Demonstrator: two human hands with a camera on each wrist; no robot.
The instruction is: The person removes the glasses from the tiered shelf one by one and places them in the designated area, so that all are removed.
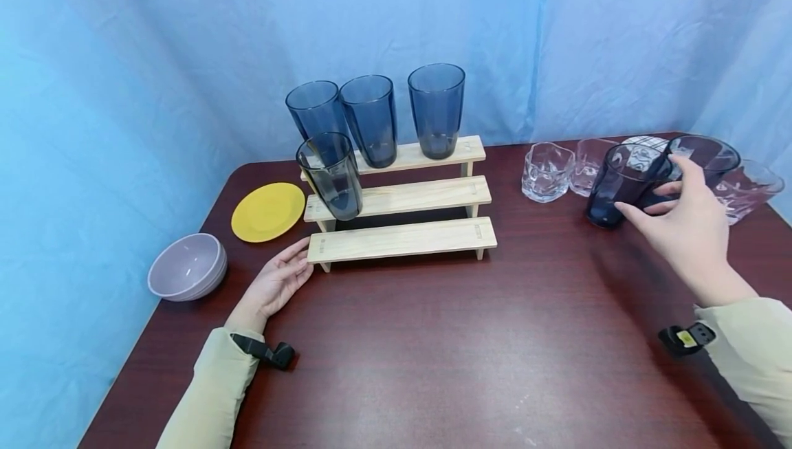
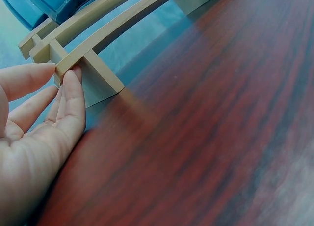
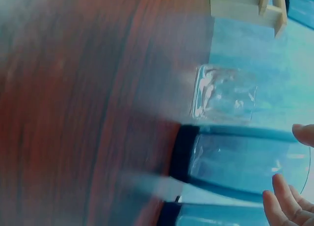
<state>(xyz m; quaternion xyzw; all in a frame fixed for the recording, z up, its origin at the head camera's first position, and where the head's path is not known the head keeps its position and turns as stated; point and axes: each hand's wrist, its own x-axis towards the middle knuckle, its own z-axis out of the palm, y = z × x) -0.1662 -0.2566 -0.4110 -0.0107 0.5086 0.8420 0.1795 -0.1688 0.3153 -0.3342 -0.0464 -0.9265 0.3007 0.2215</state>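
A pale blue curtain (image 1: pixel 247 57) closes the room off behind one dark red table (image 1: pixel 433 353). At twelve o'clock from the person stands one wooden stand (image 1: pixel 402 239) with three stepped planks; it looks light and stiff, best steadied by a plank end. There, toward eleven, the left hand (image 1: pixel 275 287) pinches the tip of the lowest plank, thumb above and fingers beneath.

Between one and two o'clock is the smoky tumbler (image 1: pixel 612 188) under the right hand (image 1: pixel 696 229). The thumb is spread well away from the fingers, one on each flank near the rim; whether they press the glass, or the base is off the table, I cannot tell. I'd expect it to be rigid, fairly weighty, slick and breakable, so I'd take it around the wall, below the rim, keeping clear of the second tumbler (image 1: pixel 718 160) just beside it.

Counting down by size: six smoky tumblers, those two plus three on the top plank and one at the middle plank's left end; one yellow plate (image 1: pixel 268 212) at eleven; a lilac bowl (image 1: pixel 188 263) at ten, perhaps nested, I can't tell; and three clear glasses (image 1: pixel 547 172), two at one o'clock, one at two beyond the hand.
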